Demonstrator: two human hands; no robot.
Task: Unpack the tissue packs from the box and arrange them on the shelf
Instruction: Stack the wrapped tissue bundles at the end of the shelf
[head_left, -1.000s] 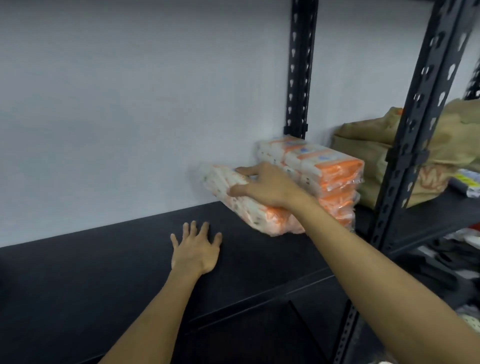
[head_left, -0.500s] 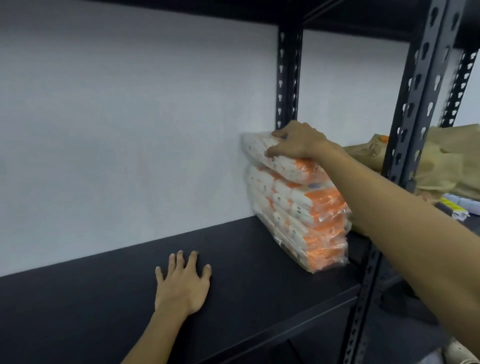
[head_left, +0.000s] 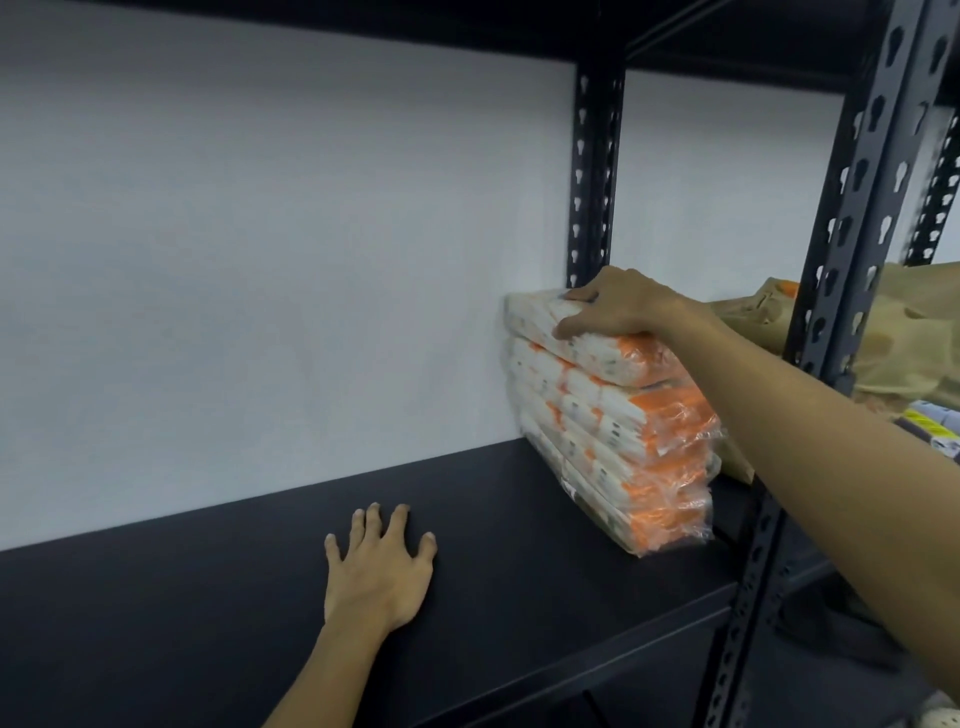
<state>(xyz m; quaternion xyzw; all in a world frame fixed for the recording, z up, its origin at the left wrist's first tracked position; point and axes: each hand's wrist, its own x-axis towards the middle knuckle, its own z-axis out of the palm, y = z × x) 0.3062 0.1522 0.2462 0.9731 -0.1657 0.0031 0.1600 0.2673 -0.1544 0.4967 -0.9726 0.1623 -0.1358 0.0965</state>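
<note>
At seven o'clock, the person's left hand (head_left: 382, 574) lies flat and empty on the dark shelf (head_left: 208, 597). At three o'clock, the right hand (head_left: 618, 306) grasps the top tissue pack (head_left: 597, 348), which should be squared on the stack (head_left: 623, 457) before letting go.

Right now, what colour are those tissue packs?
White with orange ends, in clear wrap: the tissue packs, seen in the head view.

The right hand (head_left: 621, 306) grips the top tissue pack (head_left: 587, 340) on the stack of tissue packs (head_left: 623, 457) at the white wall (head_left: 260, 249); the left hand (head_left: 379, 571) lies flat, fingers spread, on the black shelf (head_left: 156, 623)
</note>
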